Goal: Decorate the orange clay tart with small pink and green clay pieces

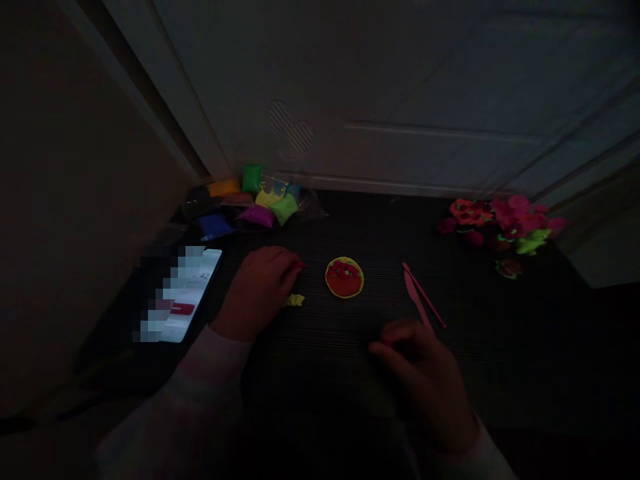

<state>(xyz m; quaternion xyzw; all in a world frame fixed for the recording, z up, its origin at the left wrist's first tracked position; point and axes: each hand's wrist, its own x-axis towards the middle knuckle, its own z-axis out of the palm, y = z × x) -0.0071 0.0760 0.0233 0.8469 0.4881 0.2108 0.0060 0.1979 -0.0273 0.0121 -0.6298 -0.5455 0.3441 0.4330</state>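
Note:
In dim light, my left hand (257,290) rests on the dark table with its fingers closed on a piece of red clay (299,265). A scrap of yellow clay (296,301) lies just below those fingertips. My right hand (425,367) is raised nearer to me, thumb and finger pinching a small lump of red clay (388,339), partly hidden. Between the hands, farther back, lies a round clay disc (344,287) with a yellow rim, an orange-red lower part and pink-red bits across its upper half. Two pink modelling tools (416,293) lie beyond my right hand.
Several coloured clay packets (257,215) are heaped at the back left. A lit phone (193,300), partly blurred out, lies left of my left hand. Clay flowers (517,220) in pink, orange and green cluster at the back right. A pale panel (400,100) stands behind the table.

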